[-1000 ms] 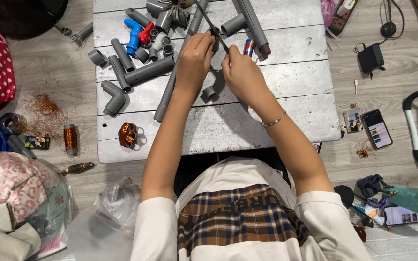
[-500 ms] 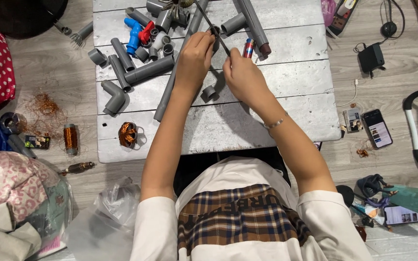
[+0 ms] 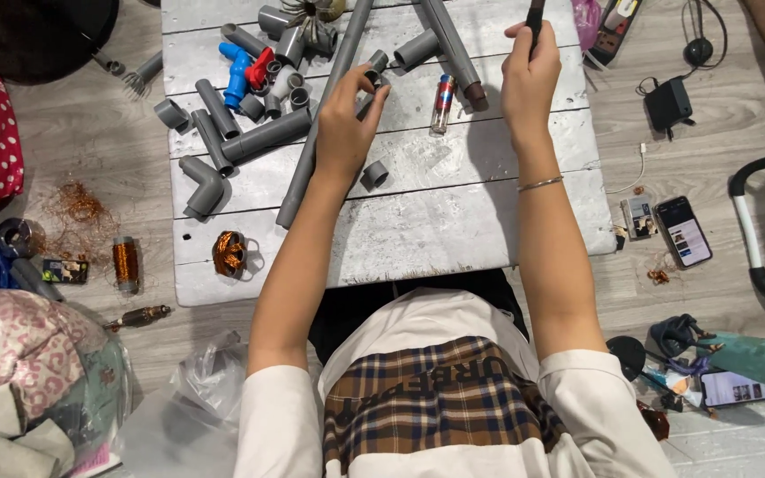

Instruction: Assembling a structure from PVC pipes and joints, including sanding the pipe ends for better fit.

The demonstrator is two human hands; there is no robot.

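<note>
My left hand (image 3: 348, 119) pinches a small grey pipe fitting (image 3: 374, 71) above the white wooden board (image 3: 453, 221), beside a long grey pipe (image 3: 322, 111) that lies diagonally. My right hand (image 3: 529, 78) is raised at the board's far right and is closed on a thin dark tool (image 3: 536, 14) that points away from me. A short grey coupling (image 3: 374, 173) lies on the board just below my left hand. A small red, silver and blue cylinder (image 3: 442, 92) rests between my two hands.
Grey elbows and tees (image 3: 223, 142) and a blue and red valve (image 3: 245, 71) crowd the board's left. A copper wire coil (image 3: 228, 252) sits near its front edge. On the floor lie phones (image 3: 682, 230), a charger (image 3: 668, 102), copper spools (image 3: 124, 262) and bags.
My hands have come apart. The right hand has moved right and away with the dark tool, and the left hand keeps the small fitting.
</note>
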